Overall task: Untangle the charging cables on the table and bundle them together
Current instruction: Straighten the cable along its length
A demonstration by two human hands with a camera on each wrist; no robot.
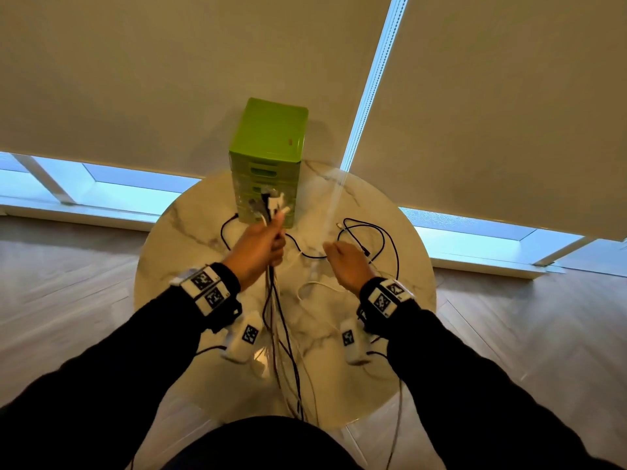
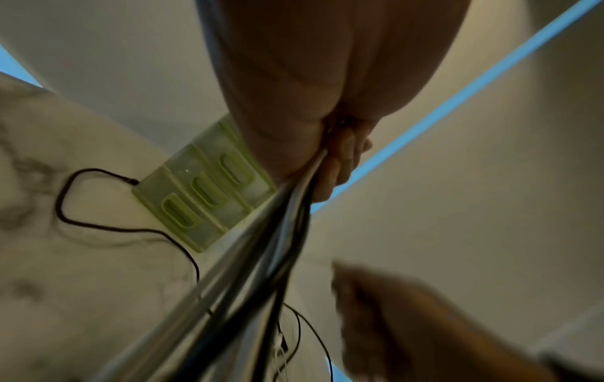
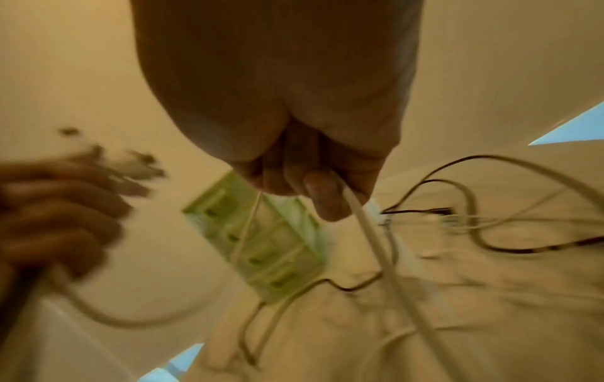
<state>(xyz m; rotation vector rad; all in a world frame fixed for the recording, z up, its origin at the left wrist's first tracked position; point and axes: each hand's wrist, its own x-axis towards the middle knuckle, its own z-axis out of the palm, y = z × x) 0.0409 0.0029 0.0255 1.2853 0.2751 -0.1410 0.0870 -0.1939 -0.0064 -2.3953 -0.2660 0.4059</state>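
My left hand (image 1: pixel 261 245) is raised over the round marble table (image 1: pixel 190 232) and grips a bunch of black and white charging cables (image 1: pixel 281 334) just below their plugs (image 1: pixel 271 201). The strands hang down past the table's near edge; the left wrist view shows them running from my fist (image 2: pixel 330 165). My right hand (image 1: pixel 342 262) is to the right, fingers curled round a white cable (image 3: pixel 369 232) that trails onto the table. A loose black cable (image 1: pixel 380 239) lies in loops on the table right of that hand.
A green plastic drawer unit (image 1: pixel 268 157) stands at the table's far edge, right behind my left hand. Roller blinds and low windows are beyond it. Wooden floor surrounds the table.
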